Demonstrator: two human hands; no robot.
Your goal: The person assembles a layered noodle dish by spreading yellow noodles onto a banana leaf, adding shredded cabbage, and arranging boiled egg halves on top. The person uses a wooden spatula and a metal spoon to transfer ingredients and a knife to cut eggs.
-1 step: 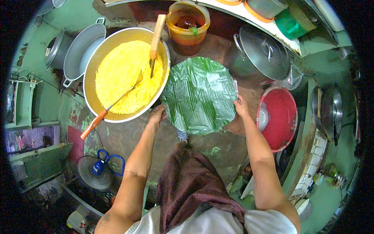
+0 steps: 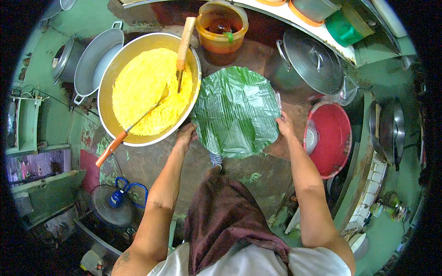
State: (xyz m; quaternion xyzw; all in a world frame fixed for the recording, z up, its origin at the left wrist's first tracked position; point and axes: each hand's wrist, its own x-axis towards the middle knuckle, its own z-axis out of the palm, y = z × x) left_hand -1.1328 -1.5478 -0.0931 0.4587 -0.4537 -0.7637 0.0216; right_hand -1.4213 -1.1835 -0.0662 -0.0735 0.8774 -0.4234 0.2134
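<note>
A round banana-leaf cover (image 2: 235, 112), dark green and ribbed with shiny clear plastic over it, is held out in front of me. What lies beneath it is hidden. At its lower left edge my left hand (image 2: 186, 133) has its fingers closed on the rim. On the opposite side my right hand (image 2: 284, 123) grips the right edge, thumb uppermost. Just left of the cover stands a large metal pot (image 2: 105, 103) of yellow rice (image 2: 142, 87). A long ladle with an orange handle (image 2: 112, 148) rests in the rice, beside a wooden-handled utensil (image 2: 186, 43).
Behind the cover is an orange-stained tub (image 2: 221, 43). A lidded pot (image 2: 313, 64) stands at the far right, with a red basin (image 2: 328, 138) nearer. An empty metal pot (image 2: 99, 60) adjoins the rice pot. A fan (image 2: 110, 207) is at the lower left.
</note>
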